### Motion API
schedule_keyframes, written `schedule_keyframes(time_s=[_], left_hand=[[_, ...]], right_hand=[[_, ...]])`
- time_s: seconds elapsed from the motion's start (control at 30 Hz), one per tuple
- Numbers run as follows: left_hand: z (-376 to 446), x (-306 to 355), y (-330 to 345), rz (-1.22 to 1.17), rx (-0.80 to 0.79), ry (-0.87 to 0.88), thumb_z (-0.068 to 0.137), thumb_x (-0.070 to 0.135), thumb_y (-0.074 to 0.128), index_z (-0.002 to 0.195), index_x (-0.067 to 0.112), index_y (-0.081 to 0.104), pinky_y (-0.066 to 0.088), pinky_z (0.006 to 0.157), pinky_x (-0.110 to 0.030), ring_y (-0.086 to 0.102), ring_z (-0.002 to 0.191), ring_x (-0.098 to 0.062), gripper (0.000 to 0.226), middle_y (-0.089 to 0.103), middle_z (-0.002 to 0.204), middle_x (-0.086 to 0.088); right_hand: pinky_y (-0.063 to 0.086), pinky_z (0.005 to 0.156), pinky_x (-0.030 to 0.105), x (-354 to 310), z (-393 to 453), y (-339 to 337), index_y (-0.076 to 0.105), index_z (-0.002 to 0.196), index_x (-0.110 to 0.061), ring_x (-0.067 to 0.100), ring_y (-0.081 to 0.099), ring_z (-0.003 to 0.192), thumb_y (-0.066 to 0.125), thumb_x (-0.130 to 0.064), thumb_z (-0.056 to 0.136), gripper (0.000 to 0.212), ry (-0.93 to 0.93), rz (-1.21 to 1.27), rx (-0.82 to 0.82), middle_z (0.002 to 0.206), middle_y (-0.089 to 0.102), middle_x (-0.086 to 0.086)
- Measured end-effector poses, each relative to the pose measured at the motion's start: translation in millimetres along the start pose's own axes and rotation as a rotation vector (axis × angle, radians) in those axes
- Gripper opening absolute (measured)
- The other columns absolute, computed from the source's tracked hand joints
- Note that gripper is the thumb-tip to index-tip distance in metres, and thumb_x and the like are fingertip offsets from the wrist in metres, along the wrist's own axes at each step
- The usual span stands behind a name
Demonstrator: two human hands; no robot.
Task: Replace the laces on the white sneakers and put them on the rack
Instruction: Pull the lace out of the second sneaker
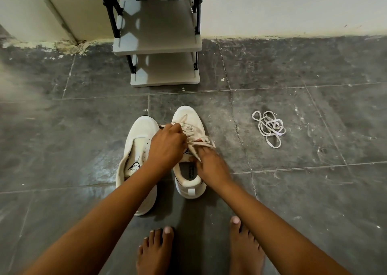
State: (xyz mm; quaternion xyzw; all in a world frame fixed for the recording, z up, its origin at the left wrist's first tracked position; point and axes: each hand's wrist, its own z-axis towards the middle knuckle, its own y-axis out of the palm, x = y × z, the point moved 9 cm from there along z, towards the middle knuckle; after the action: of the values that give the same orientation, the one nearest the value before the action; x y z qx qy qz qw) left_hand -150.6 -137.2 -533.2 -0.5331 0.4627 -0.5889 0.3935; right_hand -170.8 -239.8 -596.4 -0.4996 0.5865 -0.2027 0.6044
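Dark tiled floor (83, 128), grey rack (163, 44) against the wall. Two white sneakers (188, 128) side by side below it; loose lace (270, 128) well apart on the right. Left hand (167, 147) pinching the right shoe's lace (193, 131), right hand (211, 163) curled on its tongue. Soft, limp, light: best taken near the tip.

The dark grey tiled floor (83, 128) holds two white sneakers side by side, the left sneaker (142, 132) and the right sneaker (188, 115). A loose white lace (270, 128) lies well apart to the right. The grey shoe rack (165, 80) stands by the wall. Two bare feet (155, 251) stand near the sneakers.
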Motion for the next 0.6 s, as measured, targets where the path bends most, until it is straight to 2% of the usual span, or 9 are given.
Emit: schedule_keyframes(time_s=[0.07,0.17,0.23,0.3,0.33,0.4,0.5,0.6], left_hand=[[0.6,4.2,-9.1,-0.217,0.056,0.012,0.081,0.02,0.07,0.085,0.008,0.074,0.043,0.076,-0.035,0.056,0.091,-0.026,0.013,0.061,0.09,-0.004],[-2.9,16.4,-30.1,-0.751,0.052,-0.043,0.077,0.016,0.076,0.073,0.011,0.071,0.041,0.073,-0.021,0.054,0.077,-0.009,0.008,0.054,0.077,0.01],[-3.0,20.7,-44.6,-0.998,0.075,-0.072,0.078,0.016,0.074,0.077,0.008,0.071,0.044,0.076,-0.022,0.057,0.08,-0.012,0.008,0.056,0.08,0.008],[0.4,4.6,-50.2,-1.078,0.131,-0.169,0.08,0.018,0.072,0.085,0.006,0.071,0.048,0.076,-0.023,0.059,0.085,-0.018,0.014,0.06,0.087,0.004],[3.5,-4.9,-47.4,-1.015,0.126,-0.2,0.08,0.02,0.072,0.089,0.008,0.071,0.048,0.071,-0.018,0.058,0.084,-0.016,0.015,0.06,0.091,0.004],[6.8,-16.6,-31.8,-0.712,0.04,-0.167,0.078,0.022,0.075,0.098,0.016,0.07,0.047,0.067,-0.011,0.054,0.083,-0.008,0.021,0.061,0.097,0.006],[0.8,-21.1,3.3,-0.308,-0.127,-0.06,0.074,0.031,0.076,0.105,0.027,0.071,0.047,0.087,-0.036,0.056,0.102,-0.017,0.032,0.062,0.11,0.001],[-3.4,-16.2,7.0,-0.064,-0.041,-0.042,0.085,0.036,0.064,0.109,0.023,0.07,0.038,0.085,-0.034,0.051,0.108,-0.023,0.028,0.059,0.114,-0.003]], right_hand=[[0.034,0.104,0.032,0.0,-0.1,-0.5,0.033,0.145,-0.016,0.025,0.037,0.133,0.045,-0.014,0.093,0.053,0.005,-0.001,-0.013,0.145,0.04,0.009],[0.034,0.101,0.032,1.9,1.7,1.7,0.031,0.145,-0.018,0.025,0.036,0.133,0.043,-0.018,0.096,0.051,0.003,0.005,-0.043,0.147,0.038,0.008],[0.03,0.104,0.031,2.4,2.6,2.6,0.031,0.145,-0.016,0.024,0.032,0.136,0.042,-0.02,0.097,0.049,0.001,-0.017,-0.061,0.15,0.034,0.006],[0.032,0.103,0.031,-0.8,0.7,-2.4,0.033,0.145,-0.015,0.025,0.035,0.134,0.045,-0.019,0.096,0.05,-0.019,0.017,-0.012,0.148,0.038,0.007],[0.034,0.103,0.031,-2.8,-0.2,-4.7,0.035,0.144,-0.016,0.025,0.038,0.133,0.046,-0.018,0.096,0.05,-0.029,0.026,0.009,0.146,0.04,0.007],[0.034,0.103,0.031,-4.2,-0.8,-4.7,0.037,0.142,-0.016,0.024,0.039,0.131,0.046,-0.018,0.095,0.048,-0.033,0.006,0.011,0.144,0.042,0.007],[0.031,0.104,0.029,-3.5,0.0,-4.0,0.038,0.141,-0.014,0.022,0.037,0.131,0.042,-0.024,0.098,0.045,-0.028,-0.023,0.012,0.144,0.042,0.006],[0.029,0.105,0.027,-3.5,0.7,-1.9,0.037,0.142,-0.013,0.022,0.038,0.131,0.042,-0.026,0.098,0.046,-0.035,-0.027,0.007,0.143,0.043,0.007]])
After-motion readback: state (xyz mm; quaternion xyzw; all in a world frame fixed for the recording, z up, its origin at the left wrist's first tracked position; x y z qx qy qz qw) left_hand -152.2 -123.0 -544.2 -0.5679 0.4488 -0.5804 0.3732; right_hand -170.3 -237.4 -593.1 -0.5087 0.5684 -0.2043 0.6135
